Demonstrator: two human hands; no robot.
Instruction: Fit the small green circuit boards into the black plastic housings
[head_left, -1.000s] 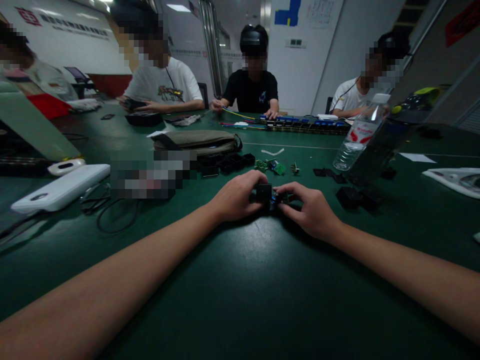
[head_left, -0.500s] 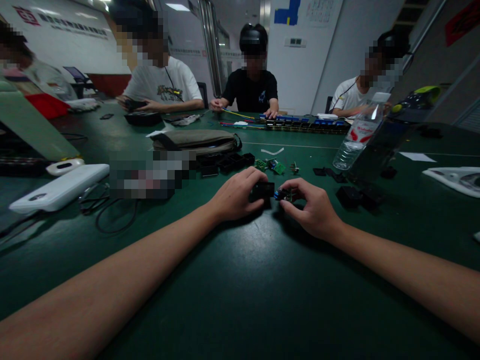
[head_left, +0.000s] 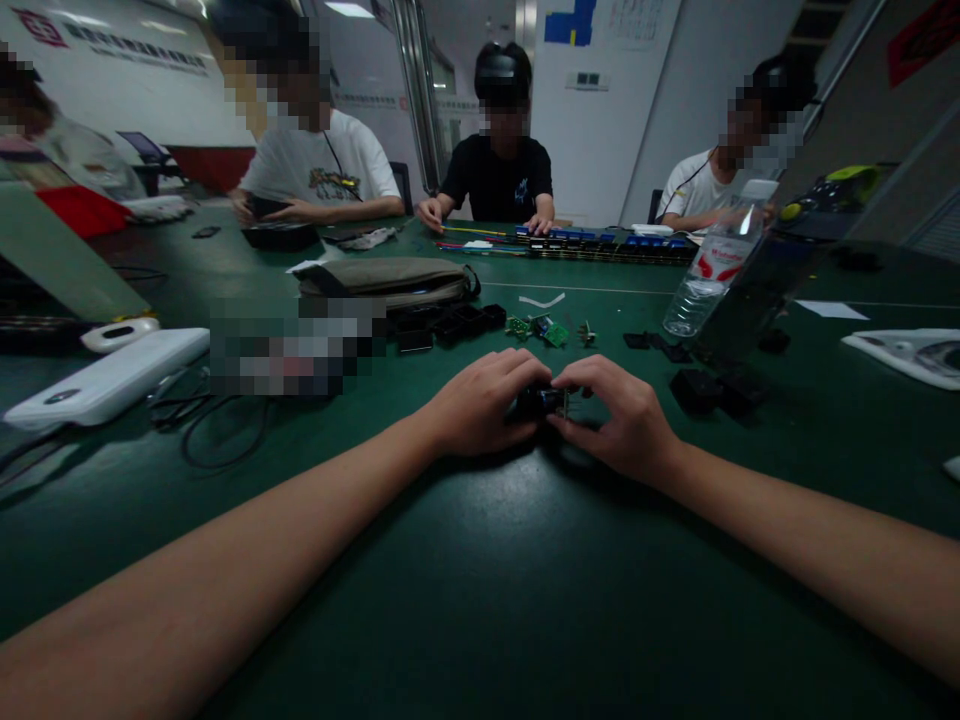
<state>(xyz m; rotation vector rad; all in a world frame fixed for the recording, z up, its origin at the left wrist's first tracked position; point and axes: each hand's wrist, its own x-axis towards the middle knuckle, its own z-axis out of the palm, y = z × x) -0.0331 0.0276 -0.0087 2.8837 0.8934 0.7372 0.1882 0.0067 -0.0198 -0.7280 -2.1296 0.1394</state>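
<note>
My left hand [head_left: 487, 405] is closed around a small black plastic housing [head_left: 531, 402], just above the green table. My right hand [head_left: 619, 415] pinches a small circuit board [head_left: 564, 402] with thin pins pointing to the right. The board sits at the housing's right-hand end, at least partly inside it; how deep is hidden by my fingers. Beyond my hands lie green circuit boards [head_left: 553, 332] and another small pinned board [head_left: 587, 333]. Several black housings [head_left: 471, 322] stand to their left, and more black housings [head_left: 697, 390] lie to the right of my right hand.
A clear water bottle [head_left: 712, 270] and a dark tumbler [head_left: 780, 270] stand to the right. Behind the parts lies a grey pouch [head_left: 390, 280]. A white power bank [head_left: 109, 375] with cables is on the left. Several people sit across the table [head_left: 480, 600].
My right hand has moved left with the circuit board, bringing it from just outside the black housing to its opening. The two hands now meet. The view has shifted slightly.
</note>
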